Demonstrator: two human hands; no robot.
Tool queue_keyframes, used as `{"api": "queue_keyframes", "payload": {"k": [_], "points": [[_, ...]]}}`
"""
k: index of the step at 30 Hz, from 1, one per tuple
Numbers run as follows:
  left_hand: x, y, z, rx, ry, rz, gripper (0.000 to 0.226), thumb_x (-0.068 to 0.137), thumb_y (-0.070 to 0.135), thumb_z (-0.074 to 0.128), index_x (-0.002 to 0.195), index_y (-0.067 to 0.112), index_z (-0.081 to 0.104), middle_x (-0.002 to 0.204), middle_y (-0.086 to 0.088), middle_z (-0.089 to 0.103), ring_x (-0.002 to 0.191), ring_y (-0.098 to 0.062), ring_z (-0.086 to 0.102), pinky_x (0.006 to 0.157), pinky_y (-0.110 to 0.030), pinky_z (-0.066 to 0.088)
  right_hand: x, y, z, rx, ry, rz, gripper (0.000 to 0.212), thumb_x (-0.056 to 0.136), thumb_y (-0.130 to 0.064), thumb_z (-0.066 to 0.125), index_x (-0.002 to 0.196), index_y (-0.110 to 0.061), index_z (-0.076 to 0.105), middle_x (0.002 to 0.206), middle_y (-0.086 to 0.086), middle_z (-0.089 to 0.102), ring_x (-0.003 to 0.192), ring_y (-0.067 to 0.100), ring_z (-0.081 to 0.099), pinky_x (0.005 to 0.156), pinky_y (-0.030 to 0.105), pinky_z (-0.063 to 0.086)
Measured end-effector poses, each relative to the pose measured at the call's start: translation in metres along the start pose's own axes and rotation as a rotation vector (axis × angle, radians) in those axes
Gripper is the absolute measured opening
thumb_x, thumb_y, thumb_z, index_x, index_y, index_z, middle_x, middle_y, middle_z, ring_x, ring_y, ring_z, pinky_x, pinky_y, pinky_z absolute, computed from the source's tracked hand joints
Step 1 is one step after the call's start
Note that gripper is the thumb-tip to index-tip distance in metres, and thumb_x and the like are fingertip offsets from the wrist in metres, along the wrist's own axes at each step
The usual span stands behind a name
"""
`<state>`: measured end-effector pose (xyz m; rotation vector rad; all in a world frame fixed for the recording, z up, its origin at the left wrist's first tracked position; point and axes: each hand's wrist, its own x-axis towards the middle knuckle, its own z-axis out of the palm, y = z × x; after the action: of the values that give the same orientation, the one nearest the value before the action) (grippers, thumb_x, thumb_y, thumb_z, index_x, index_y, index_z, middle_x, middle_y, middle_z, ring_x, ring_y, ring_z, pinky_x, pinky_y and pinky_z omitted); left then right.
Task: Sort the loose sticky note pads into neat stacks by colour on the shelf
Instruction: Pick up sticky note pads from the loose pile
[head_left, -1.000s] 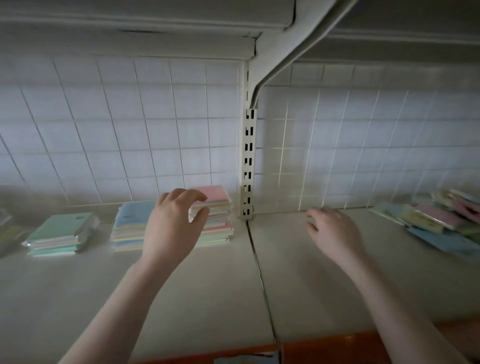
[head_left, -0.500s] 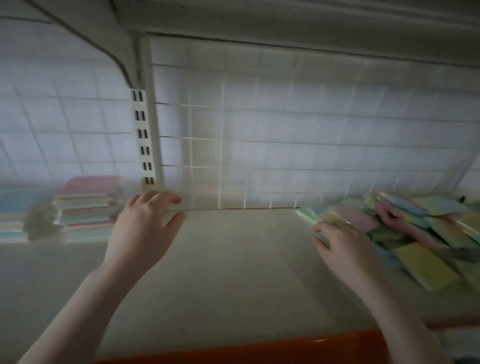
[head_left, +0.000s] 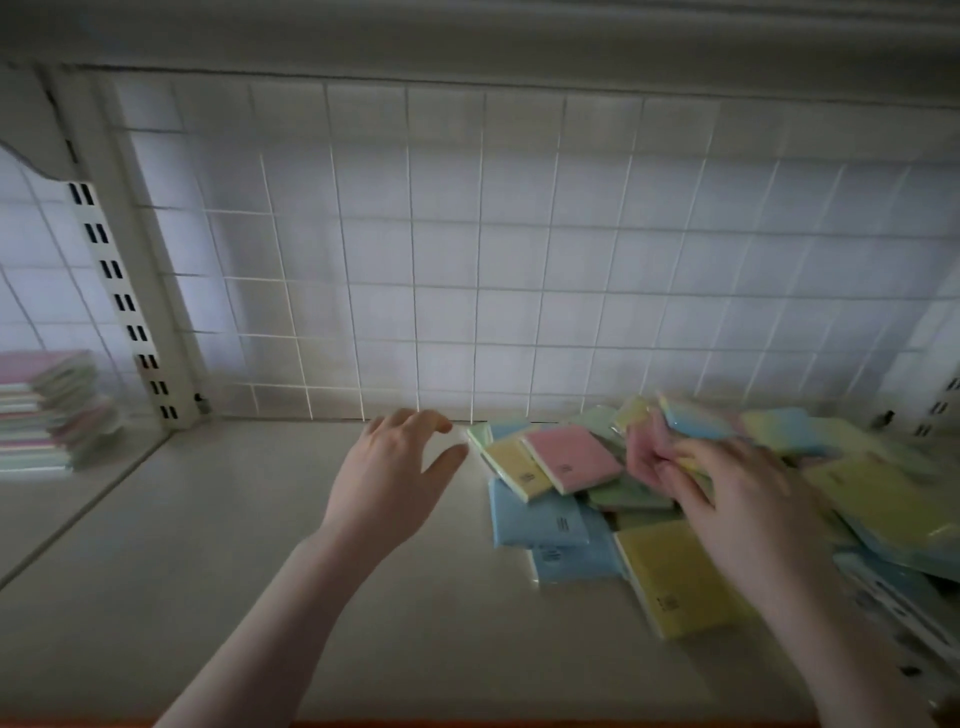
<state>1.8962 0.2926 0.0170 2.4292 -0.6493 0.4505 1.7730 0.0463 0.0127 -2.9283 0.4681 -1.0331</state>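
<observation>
A loose heap of sticky note pads (head_left: 582, 499) in pink, yellow, blue and green lies on the shelf (head_left: 260, 545) at the right. My right hand (head_left: 727, 488) is on top of the heap. Its fingers curl round a pink pad (head_left: 641, 449), which is blurred by motion. My left hand (head_left: 395, 467) hovers over bare shelf just left of the heap, fingers relaxed and holding nothing. A sorted stack with a pink pad on top (head_left: 47, 410) stands far left, in the neighbouring bay.
A white wire grid (head_left: 467, 286) backs the shelf. A slotted upright post (head_left: 119, 291) divides this bay from the left one. Another shelf runs close overhead. An orange front edge shows at the bottom.
My view and both hands have swung right, from the sorted stacks to the loose heap. My right hand has reached the heap and closed on a pad; my left hand trails, still holding nothing.
</observation>
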Motion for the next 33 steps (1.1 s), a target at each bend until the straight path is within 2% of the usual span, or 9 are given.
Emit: {"api": "queue_keyframes", "payload": {"k": [4,9,12,14,23,27,29,32,33], "points": [[0.013,0.027,0.022,0.012,-0.1,0.064,0.036,0.092,0.044,0.051,0.122,0.023,0.055,0.128,0.005,0.055,0.119,-0.015,0.046,0.093,-0.027,0.036,-0.004,0.018,0.004,0.018,-0.019,0.049,0.021,0.076,-0.018,0.075,0.093,-0.007,0.069,0.085,0.013,0.068,0.075,0.03,0.064,0.059,0.034,0.049],[0.026,0.052,0.046,0.035,-0.202,0.085,0.042,0.094,0.044,0.047,0.13,0.023,0.048,0.134,0.004,0.049,0.125,-0.015,0.041,0.096,-0.029,0.036,-0.003,0.043,0.006,0.031,-0.069,0.154,0.023,0.086,-0.019,0.064,0.106,-0.009,0.066,0.094,0.009,0.064,0.086,0.027,0.058,0.067,0.031,0.041],[0.031,0.058,0.059,0.066,-0.235,0.097,0.045,0.094,0.045,0.048,0.132,0.021,0.047,0.136,0.003,0.049,0.126,-0.016,0.04,0.099,-0.031,0.035,0.006,0.058,0.007,0.051,-0.095,0.199,0.032,0.091,-0.023,0.057,0.12,-0.01,0.059,0.104,0.009,0.061,0.097,0.027,0.055,0.08,0.037,0.046],[0.033,0.059,0.067,0.081,-0.251,0.083,0.046,0.093,0.044,0.05,0.133,0.022,0.047,0.137,0.003,0.048,0.127,-0.016,0.039,0.101,-0.032,0.034,0.01,0.064,0.009,0.073,-0.116,0.224,0.038,0.093,-0.025,0.053,0.129,-0.013,0.053,0.109,0.008,0.058,0.102,0.026,0.053,0.084,0.036,0.045],[0.03,0.057,0.078,0.034,-0.281,0.006,0.048,0.091,0.043,0.052,0.134,0.021,0.046,0.135,0.0,0.048,0.125,-0.02,0.04,0.098,-0.031,0.032,0.02,0.069,0.029,0.117,-0.28,0.136,0.035,0.099,-0.031,0.041,0.127,-0.015,0.053,0.123,0.004,0.053,0.11,0.021,0.05,0.086,0.028,0.039],[0.025,0.054,0.077,-0.038,-0.25,-0.029,0.054,0.086,0.042,0.061,0.134,0.021,0.047,0.133,0.0,0.048,0.124,-0.019,0.038,0.096,-0.029,0.031,0.016,0.07,0.038,0.135,-0.259,0.087,0.033,0.098,-0.034,0.04,0.121,-0.016,0.056,0.131,0.003,0.047,0.111,0.019,0.049,0.088,0.029,0.04],[0.024,0.052,0.076,-0.044,-0.228,-0.048,0.058,0.082,0.043,0.066,0.134,0.022,0.047,0.132,0.0,0.048,0.124,-0.019,0.038,0.096,-0.029,0.031,0.02,0.07,0.037,0.164,-0.218,0.106,0.033,0.098,-0.031,0.042,0.123,-0.012,0.052,0.136,0.005,0.044,0.116,0.022,0.049,0.091,0.032,0.042],[0.025,0.046,0.076,-0.025,-0.213,-0.072,0.063,0.079,0.044,0.069,0.134,0.022,0.048,0.132,-0.002,0.049,0.123,-0.022,0.04,0.098,-0.032,0.032,0.026,0.068,0.037,0.182,-0.205,0.05,0.043,0.097,-0.029,0.042,0.138,-0.014,0.039,0.137,0.004,0.044,0.116,0.021,0.051,0.086,0.028,0.045],[0.025,0.044,0.076,-0.026,-0.21,-0.076,0.063,0.079,0.044,0.069,0.134,0.021,0.048,0.132,-0.002,0.05,0.123,-0.022,0.04,0.099,-0.033,0.032,0.028,0.067,0.038,0.168,-0.241,0.036,0.048,0.098,-0.032,0.039,0.143,-0.016,0.032,0.142,0.003,0.039,0.122,0.021,0.048,0.092,0.03,0.044]]}}
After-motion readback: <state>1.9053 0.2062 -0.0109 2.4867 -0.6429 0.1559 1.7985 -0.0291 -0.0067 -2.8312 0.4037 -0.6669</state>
